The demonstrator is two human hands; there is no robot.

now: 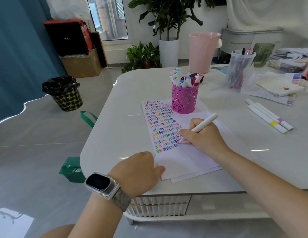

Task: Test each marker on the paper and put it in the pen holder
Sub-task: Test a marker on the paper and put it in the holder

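Squiggles in many colours fill the left half of the paper [180, 160], so testing looks well advanced. At seven o'clock the left hand [139, 169] lies curled at the sheet's near corner, thumb on its edge, holding nothing. At twelve, the pen holder [184, 98] already carries about eight markers. Centre, the right hand [204, 136] pinches a white marker [204, 124], pink tip touching the sheet. At three o'clock, three untested markers [268, 115] wait on the table [115, 134].
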